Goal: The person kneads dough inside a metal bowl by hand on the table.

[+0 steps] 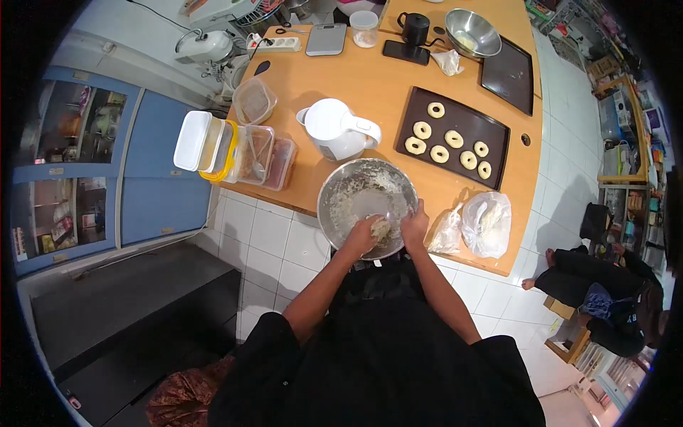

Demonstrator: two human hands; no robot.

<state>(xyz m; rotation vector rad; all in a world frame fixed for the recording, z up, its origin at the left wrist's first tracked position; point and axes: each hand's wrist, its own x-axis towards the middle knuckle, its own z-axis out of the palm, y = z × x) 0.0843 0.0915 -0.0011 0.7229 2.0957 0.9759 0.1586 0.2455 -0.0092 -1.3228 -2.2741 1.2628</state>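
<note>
A steel mixing bowl (340, 206) sits at the table's front edge, right against my body, its inner wall smeared with flour and bits of dough. Down inside it, my left hand (361, 237) has its fingers closed around a crumbly lump of dough (381, 228). My right hand (414, 226) grips the bowl's right rim, thumb over the edge. Behind the bowl stands a white electric kettle (329, 128), its handle pointing right. Two plastic bags, one a tied bag of flour (447, 231) and one an opened bag (487, 224), lie right of my right hand.
A dark baking tray (455, 117) carries several ring-shaped dough pieces. Plastic containers (252, 156) crowd the table's left edge. Farther back are a kitchen scale (326, 40), a black mug (414, 28), a second steel bowl (472, 32) and another tray (509, 75). Someone sits on the floor at right.
</note>
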